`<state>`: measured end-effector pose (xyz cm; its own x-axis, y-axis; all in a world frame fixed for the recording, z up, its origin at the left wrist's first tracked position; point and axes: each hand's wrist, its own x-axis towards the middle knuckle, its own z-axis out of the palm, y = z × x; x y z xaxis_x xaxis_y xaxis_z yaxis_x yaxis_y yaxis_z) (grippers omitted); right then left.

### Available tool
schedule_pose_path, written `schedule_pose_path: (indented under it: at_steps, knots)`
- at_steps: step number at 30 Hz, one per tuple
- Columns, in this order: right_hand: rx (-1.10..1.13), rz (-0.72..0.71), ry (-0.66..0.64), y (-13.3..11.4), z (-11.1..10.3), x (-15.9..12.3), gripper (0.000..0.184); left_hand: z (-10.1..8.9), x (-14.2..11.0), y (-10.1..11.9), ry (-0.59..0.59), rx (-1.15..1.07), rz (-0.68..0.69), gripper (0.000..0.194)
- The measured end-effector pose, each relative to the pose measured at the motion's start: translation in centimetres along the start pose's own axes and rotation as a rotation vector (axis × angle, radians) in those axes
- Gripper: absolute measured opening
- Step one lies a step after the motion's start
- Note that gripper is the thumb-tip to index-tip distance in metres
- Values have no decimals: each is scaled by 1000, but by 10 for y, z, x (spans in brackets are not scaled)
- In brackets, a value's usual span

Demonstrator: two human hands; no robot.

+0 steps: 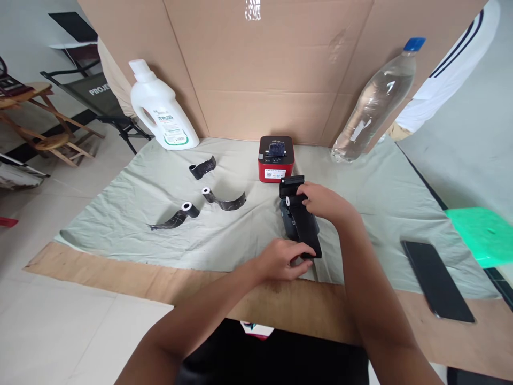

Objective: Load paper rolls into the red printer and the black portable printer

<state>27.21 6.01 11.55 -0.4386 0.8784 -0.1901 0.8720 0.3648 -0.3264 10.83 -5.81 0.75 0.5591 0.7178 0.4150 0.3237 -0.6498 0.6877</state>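
A small dark handheld printer [287,220] lies on the cloth in front of me with its lid [292,181] raised. At its top sits a black paper roll [295,200] with a white core end, and a black strip [308,230] runs from it over the printer toward me. My left hand [285,259] pinches the strip's free end between thumb and fingers. Close by on the right, my right hand [323,202] has its fingers curled on the roll. The printer's middle is hidden under the strip.
Three partly unrolled black rolls [191,209] lie at left. A red-and-black box-shaped device [276,160] stands behind the printer. A white detergent jug [162,109] and a clear bottle [377,107] flank the cardboard wall [264,69]. At right are a phone [436,280] and green stool [483,235].
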Motion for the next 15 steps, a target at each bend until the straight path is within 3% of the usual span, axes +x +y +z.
schedule_pose_path:
  at_steps: [11,15]
  knots:
    - [-90,17,27,5,21,15,25,-1,2,1,-21,-46,7,16]
    - [-71,9,50,1,17,14,19,-1,1,2,-11,-38,-20,15]
